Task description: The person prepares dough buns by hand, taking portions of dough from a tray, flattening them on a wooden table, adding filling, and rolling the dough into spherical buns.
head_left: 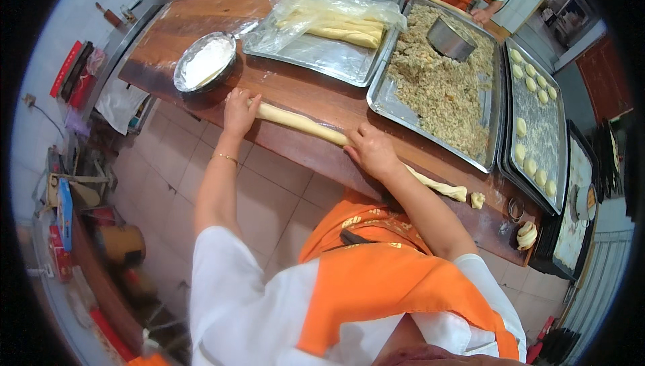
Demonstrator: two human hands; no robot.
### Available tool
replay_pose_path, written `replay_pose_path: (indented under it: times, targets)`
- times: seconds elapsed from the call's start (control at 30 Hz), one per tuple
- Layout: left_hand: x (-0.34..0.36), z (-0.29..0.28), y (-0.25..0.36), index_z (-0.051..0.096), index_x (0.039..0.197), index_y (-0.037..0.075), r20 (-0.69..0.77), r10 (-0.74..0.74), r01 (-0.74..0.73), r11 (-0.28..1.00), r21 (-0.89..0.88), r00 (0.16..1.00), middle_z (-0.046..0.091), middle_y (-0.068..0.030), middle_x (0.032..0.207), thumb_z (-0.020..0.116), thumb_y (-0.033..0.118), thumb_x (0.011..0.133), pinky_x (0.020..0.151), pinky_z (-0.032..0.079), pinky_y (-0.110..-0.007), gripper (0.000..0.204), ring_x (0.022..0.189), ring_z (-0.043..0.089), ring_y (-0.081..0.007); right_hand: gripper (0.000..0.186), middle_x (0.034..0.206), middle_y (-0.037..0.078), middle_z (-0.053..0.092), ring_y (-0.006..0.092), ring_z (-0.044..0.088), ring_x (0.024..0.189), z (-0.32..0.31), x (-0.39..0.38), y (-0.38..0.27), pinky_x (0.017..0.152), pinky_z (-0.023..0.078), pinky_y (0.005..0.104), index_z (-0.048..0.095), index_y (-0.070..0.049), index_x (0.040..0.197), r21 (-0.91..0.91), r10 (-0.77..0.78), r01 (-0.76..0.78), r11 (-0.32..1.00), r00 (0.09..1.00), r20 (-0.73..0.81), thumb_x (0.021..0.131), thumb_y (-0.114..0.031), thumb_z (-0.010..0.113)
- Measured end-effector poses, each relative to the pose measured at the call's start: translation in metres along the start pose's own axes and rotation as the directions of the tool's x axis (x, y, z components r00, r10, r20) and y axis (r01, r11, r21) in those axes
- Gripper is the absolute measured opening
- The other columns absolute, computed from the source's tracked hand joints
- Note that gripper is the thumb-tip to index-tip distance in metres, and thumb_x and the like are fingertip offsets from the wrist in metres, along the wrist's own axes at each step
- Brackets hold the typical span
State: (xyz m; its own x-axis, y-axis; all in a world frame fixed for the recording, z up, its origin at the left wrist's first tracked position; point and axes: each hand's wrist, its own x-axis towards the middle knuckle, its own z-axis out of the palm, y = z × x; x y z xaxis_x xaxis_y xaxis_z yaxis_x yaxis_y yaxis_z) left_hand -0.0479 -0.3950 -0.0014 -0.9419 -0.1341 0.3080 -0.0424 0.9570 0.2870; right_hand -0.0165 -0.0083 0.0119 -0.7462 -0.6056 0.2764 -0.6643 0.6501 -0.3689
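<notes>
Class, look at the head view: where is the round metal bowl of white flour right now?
The flour bowl sits on the wooden table at upper left, just beyond the left hand and left of the tray holding bagged dough.

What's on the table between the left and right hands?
Only the dough rope, spanning from left hand to right hand on the wooden table, head view.

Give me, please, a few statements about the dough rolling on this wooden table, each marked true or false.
1. Both hands, left hand and right hand, rest on the dough rope. True.
2. The dough rope lies inside a metal tray. False: it lies on the wooden table.
3. The bowl of flour sits near the left hand. True.
4. The tray of crumbly filling is empty. False: filling covers it, with a round metal tin in it.
</notes>
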Motion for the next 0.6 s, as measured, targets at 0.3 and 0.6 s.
replay_pose_path:
  times: [0.3,0.6]
  targets:
    - [-0.007,0.027,0.093,0.072,0.093,0.005,-0.313,0.316,-0.352,0.934,-0.064,0.896,0.066,-0.0135,0.101,0.068,0.02,0.088,0.088,0.048,-0.046,0.017,0.097,0.062,-0.0344,0.032,0.095,0.014,0.06,0.0343,0.061,0.092,-0.084,-0.059,0.018,0.078,0.051,0.0445,0.067,-0.008,0.115,-0.134,0.146,-0.15,0.98,0.989,-0.034,0.086,-0.021,0.073]
    - [-0.031,0.075,0.199,0.056,0.137,0.004,0.002,0.487,-0.481,0.863,-0.152,0.873,0.049,-0.0187,0.147,0.061,0.038,0.093,0.114,0.033,-0.049,0.055,0.142,0.039,-0.0341,0.079,0.149,0.023,0.043,0.0391,0.042,0.137,-0.012,-0.035,0.009,0.116,0.034,0.0465,0.04,0.003,0.146,-0.134,-0.012,0.015,0.991,1.0,0.026,0.084,-0.03,0.074]
